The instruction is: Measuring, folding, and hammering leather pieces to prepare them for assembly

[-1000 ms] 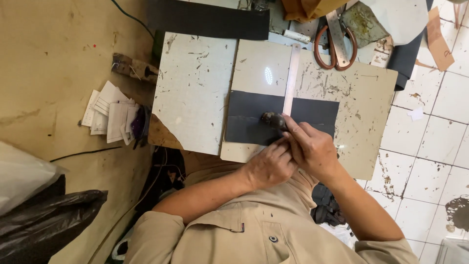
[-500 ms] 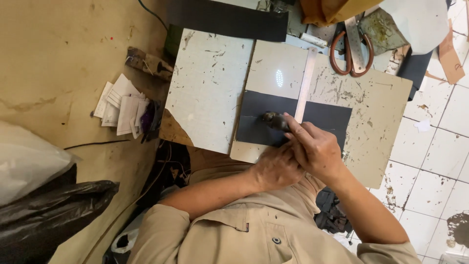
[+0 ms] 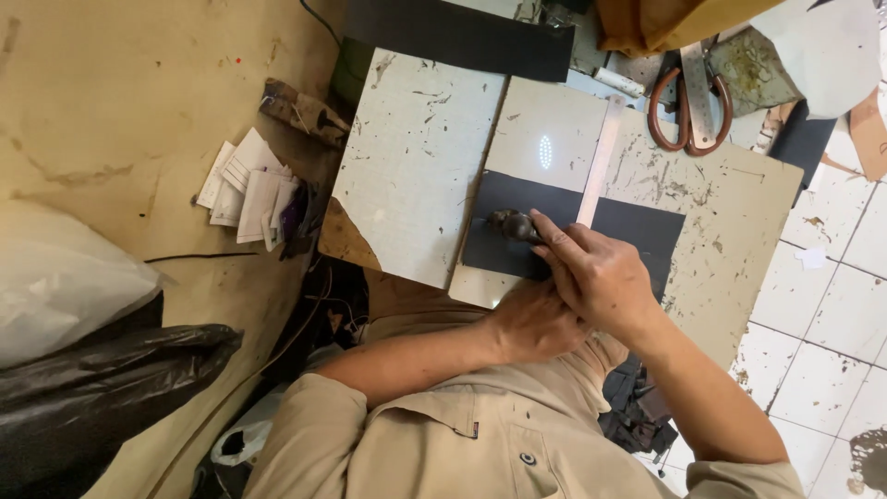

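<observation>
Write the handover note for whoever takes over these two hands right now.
Right hand: fingers pressed on a small dark tool on the black sheet.
Left hand: tucked under the right, at the sheet's near edge; what it grips is hidden.
Metal ruler lies across the sheet on the scuffed board. Scissors lie beyond, untouched.
Done: sheet and ruler laid out. Left: no cut or mark visible on the sheet.

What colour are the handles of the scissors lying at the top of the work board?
Reddish-brown; the scissors show in the head view, the only one.
</observation>
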